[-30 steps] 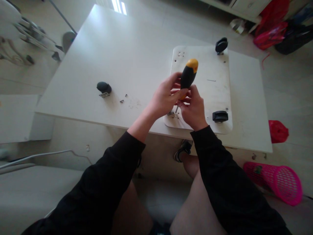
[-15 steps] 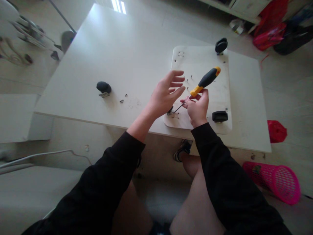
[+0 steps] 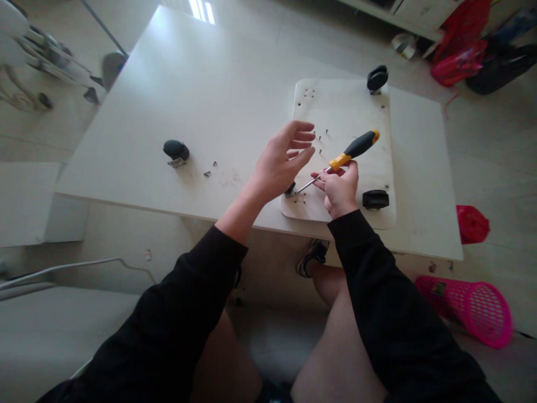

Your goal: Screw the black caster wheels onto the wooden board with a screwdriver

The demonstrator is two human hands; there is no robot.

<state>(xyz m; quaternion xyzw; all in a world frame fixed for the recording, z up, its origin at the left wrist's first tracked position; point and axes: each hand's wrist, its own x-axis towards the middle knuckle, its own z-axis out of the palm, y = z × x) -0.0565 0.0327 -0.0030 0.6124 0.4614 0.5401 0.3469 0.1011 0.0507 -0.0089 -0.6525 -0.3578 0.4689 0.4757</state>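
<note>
My left hand [image 3: 277, 162] is held over the left edge of a pale wheeled board [image 3: 346, 109], fingers extended and apart, with nothing seen in them. My right hand [image 3: 342, 190] pinches the shaft of a black-and-yellow screwdriver [image 3: 358, 146] just below its handle. The screwdriver leans, its tip down at a small caster [image 3: 290, 189] mostly hidden below my left hand, beside a group of screw holes. Black casters stand at the board's near right corner [image 3: 376, 199] and far right corner [image 3: 377, 78]. Several small screws [image 3: 320, 138] lie on the board near my fingertips.
The board rests on a white table [image 3: 226, 95]. A loose black caster [image 3: 176, 151] and two screws [image 3: 207, 173] are on the table's left part. Beyond the right edge, a pink mesh basket [image 3: 467, 308] lies on its side on the floor, near a red bag [image 3: 473, 224].
The screwdriver's handle end has dipped toward me, so the tool leans lower, and my right hand has shifted slightly with it. My left hand stays nearly in place.
</note>
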